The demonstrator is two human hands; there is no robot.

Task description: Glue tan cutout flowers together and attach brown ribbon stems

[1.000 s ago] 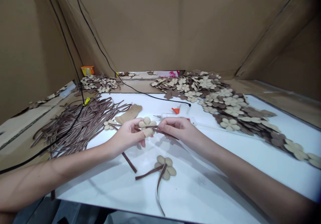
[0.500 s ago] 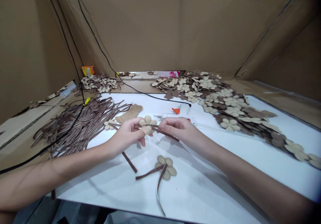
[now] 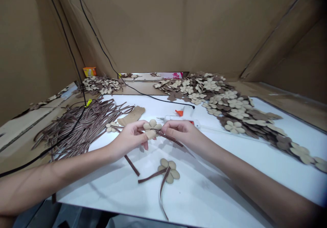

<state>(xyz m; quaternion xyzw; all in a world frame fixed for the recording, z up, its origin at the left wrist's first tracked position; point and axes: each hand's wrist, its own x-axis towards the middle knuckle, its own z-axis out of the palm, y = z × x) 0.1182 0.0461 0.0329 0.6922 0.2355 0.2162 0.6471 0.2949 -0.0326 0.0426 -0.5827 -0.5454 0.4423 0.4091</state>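
From the head camera, the left hand and the right hand meet above a white board. The left fingers are closed in a pinch under a tan five-petal flower, holding it in the air. The right fingertips are closed on a brown checked ribbon where it crosses the flower, and its ends trail out on both sides. A finished ribbon-crossed flower lies on the board just below the hands. Beyond them are a white glue gun, a heap of brown ribbons, and scattered flower cutouts.
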